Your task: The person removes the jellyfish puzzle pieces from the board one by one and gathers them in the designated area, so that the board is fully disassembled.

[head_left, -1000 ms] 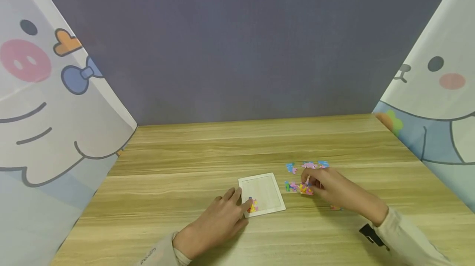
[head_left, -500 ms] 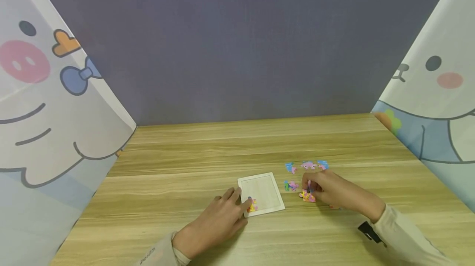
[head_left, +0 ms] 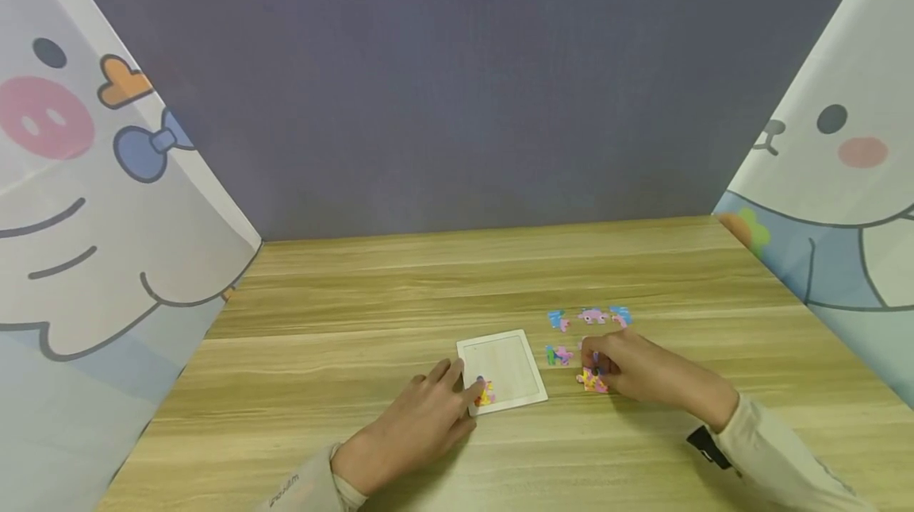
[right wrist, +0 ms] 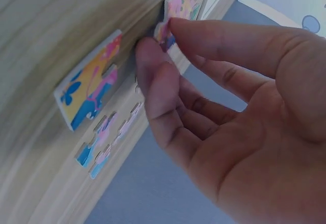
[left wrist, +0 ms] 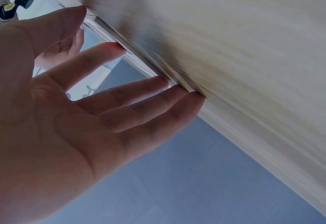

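My left hand (head_left: 410, 434) rests at the left edge of a pale square puzzle tray (head_left: 537, 397), its fingers nearly straight. One fingertip touches a yellow puzzle piece (head_left: 489, 397) in the tray's near left corner. To the right of the tray, my right hand (head_left: 650, 373) pinches a yellow and pink puzzle piece (head_left: 592, 382) low over the table. In the right wrist view the thumb and fingers meet at the lower edge of that pink-patterned piece (right wrist: 177, 9); the fingertips hide part of it.
Several loose puzzle pieces lie beyond the right hand, among them a pink one (head_left: 592, 316) and a blue one (head_left: 621, 313). A green and pink piece (head_left: 559, 355) lies nearer the tray. An orange piece (right wrist: 86, 89) shows in the right wrist view. A grey panel (head_left: 485, 99) stands behind the table.
My right hand has drawn the yellow and pink piece slightly toward me, away from the green and pink piece. The left hand stays at the tray.
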Demonstrator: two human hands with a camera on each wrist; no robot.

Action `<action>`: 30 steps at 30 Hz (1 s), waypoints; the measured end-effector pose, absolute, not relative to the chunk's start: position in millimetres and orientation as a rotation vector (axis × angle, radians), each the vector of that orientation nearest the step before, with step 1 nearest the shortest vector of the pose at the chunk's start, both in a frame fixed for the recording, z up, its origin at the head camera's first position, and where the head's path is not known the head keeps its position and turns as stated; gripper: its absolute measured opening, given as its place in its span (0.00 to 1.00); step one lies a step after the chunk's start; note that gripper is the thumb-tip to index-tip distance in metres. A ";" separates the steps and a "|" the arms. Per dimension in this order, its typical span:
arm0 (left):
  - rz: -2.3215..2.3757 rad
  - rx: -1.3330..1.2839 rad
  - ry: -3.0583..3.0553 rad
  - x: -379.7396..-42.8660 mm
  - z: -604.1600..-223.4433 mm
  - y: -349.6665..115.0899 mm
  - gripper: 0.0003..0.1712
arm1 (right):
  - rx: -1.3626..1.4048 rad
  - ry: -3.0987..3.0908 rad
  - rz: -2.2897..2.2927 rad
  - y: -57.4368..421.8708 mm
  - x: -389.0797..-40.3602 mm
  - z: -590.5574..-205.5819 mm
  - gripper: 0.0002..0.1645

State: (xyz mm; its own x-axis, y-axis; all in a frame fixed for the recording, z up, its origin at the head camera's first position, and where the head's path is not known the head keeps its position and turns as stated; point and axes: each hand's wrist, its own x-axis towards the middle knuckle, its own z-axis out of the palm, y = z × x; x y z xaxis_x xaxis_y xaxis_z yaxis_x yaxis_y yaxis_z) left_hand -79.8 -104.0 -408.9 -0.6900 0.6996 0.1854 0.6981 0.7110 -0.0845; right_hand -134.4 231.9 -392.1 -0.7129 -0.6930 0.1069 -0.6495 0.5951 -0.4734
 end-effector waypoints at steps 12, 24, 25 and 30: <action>0.015 -1.141 -2.703 -81.0 -407.4 -104.1 0.24 | -1.122 2.753 -0.687 229.7 -132.4 -393.8 0.23; 0.038 -1.136 -2.747 -81.0 -407.6 -105.4 0.24 | -1.077 2.835 -0.754 226.4 -131.3 -375.0 0.14; 0.035 -1.137 -2.745 -81.2 -407.9 -105.1 0.24 | -1.087 2.837 -0.743 224.7 -132.0 -374.0 0.13; 0.028 -1.142 -2.706 -81.8 -408.2 -103.9 0.22 | -1.138 2.853 -0.672 211.4 -134.4 -367.7 0.12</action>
